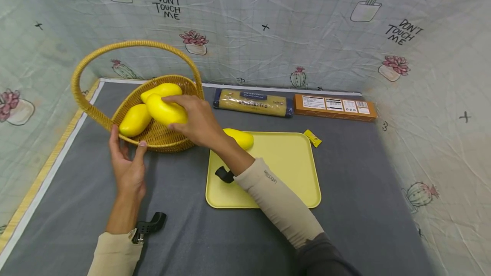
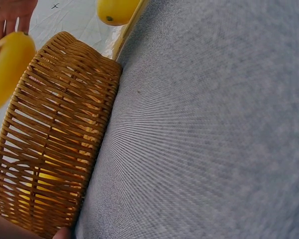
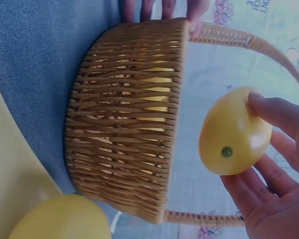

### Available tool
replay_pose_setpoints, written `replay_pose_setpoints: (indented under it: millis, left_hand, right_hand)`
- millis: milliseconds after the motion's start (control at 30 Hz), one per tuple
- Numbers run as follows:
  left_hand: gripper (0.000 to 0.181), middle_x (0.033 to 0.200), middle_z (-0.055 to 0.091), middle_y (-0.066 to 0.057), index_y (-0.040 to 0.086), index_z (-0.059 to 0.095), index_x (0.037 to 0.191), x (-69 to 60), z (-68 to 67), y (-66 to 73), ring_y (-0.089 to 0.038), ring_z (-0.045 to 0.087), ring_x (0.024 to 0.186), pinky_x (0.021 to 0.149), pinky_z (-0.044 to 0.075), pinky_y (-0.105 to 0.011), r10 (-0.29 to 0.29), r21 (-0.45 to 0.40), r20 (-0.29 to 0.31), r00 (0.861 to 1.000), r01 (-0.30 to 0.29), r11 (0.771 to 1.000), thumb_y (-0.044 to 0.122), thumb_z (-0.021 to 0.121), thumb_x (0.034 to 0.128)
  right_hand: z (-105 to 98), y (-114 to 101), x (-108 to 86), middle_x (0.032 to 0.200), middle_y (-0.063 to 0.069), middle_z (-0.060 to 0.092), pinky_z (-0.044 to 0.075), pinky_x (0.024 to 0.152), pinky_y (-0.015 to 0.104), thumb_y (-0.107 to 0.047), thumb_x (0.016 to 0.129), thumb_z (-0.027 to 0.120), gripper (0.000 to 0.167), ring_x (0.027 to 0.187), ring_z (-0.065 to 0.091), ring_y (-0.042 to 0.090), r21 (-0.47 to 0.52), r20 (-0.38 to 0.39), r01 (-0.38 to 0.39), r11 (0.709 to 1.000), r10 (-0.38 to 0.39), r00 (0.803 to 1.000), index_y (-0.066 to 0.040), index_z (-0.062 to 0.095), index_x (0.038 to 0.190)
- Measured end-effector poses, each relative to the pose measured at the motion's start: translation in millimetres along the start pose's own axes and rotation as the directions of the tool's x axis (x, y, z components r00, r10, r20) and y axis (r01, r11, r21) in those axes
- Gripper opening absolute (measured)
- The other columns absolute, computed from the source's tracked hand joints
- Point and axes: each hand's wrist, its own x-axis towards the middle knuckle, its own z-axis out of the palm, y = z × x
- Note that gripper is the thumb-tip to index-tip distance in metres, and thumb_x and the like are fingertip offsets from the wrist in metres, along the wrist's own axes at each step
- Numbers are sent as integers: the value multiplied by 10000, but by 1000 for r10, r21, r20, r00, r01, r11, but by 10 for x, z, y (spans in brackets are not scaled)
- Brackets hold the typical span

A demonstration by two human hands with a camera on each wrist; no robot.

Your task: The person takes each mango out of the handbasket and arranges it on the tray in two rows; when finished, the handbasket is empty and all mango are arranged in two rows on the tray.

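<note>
My right hand (image 1: 198, 118) grips a yellow mango (image 1: 166, 110) above the wicker basket (image 1: 165, 146). In the right wrist view, the thumb and fingers wrap this mango (image 3: 234, 127), whose green stem spot faces the camera. Inside the basket lie two more mangoes, one at the left (image 1: 135, 121) and one at the back (image 1: 162, 90). My left hand (image 1: 129, 169) holds the basket's near left rim, thumb and fingers apart along it. Another mango (image 1: 241, 139) rests at the back left of the yellow tray (image 1: 287, 169), partly hidden by my right arm.
The basket's tall handle (image 1: 134, 44) arches over it. Behind the tray lie a pasta packet (image 1: 253, 102) and a brown box (image 1: 334, 107). A small yellow sachet (image 1: 313, 138) is by the tray's back right corner. Printed cloth walls surround the grey table (image 1: 368, 208).
</note>
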Motion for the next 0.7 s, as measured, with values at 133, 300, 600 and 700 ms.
replay_pose_setpoints:
  millis: [133, 300, 600, 700]
  left_hand:
    - [824, 1771, 143, 151, 365, 239, 1688, 9, 3, 0, -161, 127, 1619, 1329, 220, -443, 1, 2, 1, 1000, -1, 1000, 48, 639, 1041]
    - [822, 1772, 139, 150, 371, 236, 1686, 4, -2, 2, -155, 123, 1620, 1333, 205, -442, -2, 2, 0, 1000, 2, 1000, 48, 633, 1043]
    - [828, 1775, 138, 146, 352, 236, 1691, 3, 7, 9, -160, 125, 1621, 1331, 210, -434, 4, -3, 6, 1000, -4, 1000, 43, 640, 1037]
    - [828, 1775, 138, 147, 347, 234, 1692, 4, 6, 10, -158, 124, 1621, 1331, 211, -431, 4, -6, 6, 1000, -4, 1000, 40, 638, 1038]
  right_hand:
    - [-83, -26, -97, 1527, -22, 626, 419, 1170, 292, -268, 906, 876, 655, 1412, 556, 167, 19, -20, 0, 1000, 1, 1000, -227, 616, 1506]
    - [-159, -16, -224, 1513, -15, 635, 438, 1165, 316, -258, 900, 881, 653, 1399, 568, 169, 27, -51, 39, 999, -37, 998, -214, 621, 1497]
    - [-288, 48, -422, 1515, -19, 635, 469, 1105, 346, -225, 898, 883, 650, 1359, 581, 194, 57, -74, 40, 998, -36, 997, -205, 628, 1495]
    - [-317, 63, -477, 1516, -18, 634, 477, 1097, 340, -216, 898, 882, 648, 1359, 583, 196, 54, -78, 40, 998, -35, 996, -201, 629, 1493]
